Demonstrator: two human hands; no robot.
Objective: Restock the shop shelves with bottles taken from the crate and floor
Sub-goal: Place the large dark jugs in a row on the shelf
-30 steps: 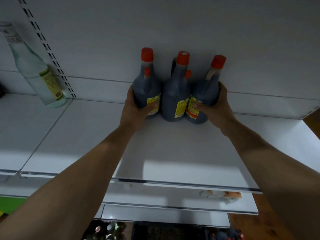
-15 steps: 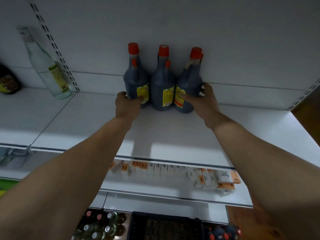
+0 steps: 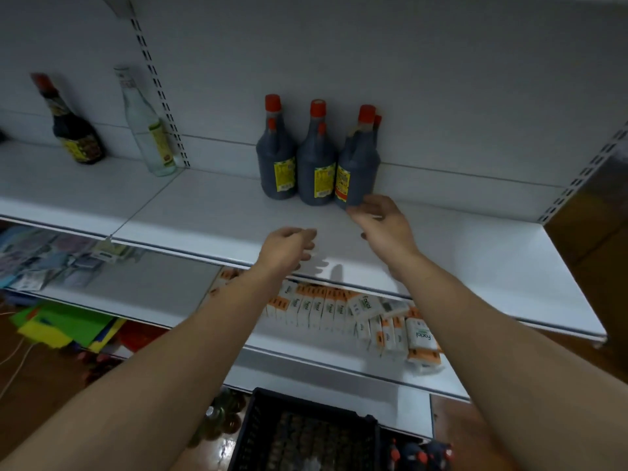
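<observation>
Several dark sauce bottles [image 3: 315, 164] with red caps and yellow labels stand upright in a tight cluster at the back of the white shelf [image 3: 210, 215]. My left hand [image 3: 289, 248] hovers over the shelf's front part, empty, fingers loosely curled. In front of the rightmost bottle is my right hand [image 3: 382, 226], fingers apart and holding nothing. A black crate [image 3: 302, 433] sits on the floor below. More red-capped bottles [image 3: 419, 453] lie to its right, and other bottles [image 3: 221, 419] stand to its left.
A clear bottle [image 3: 147, 127] and a dark bottle [image 3: 73, 130] stand on the shelf's left section, beside a slotted upright [image 3: 159, 86]. The lower shelf holds white and orange packets [image 3: 343, 309]. Colourful sheets [image 3: 64, 326] lie low on the left.
Both hands have let go of the sauce bottles and drawn back toward the shelf's front edge. The view has pulled back and tilted down, showing more of the lower shelves and crate.
</observation>
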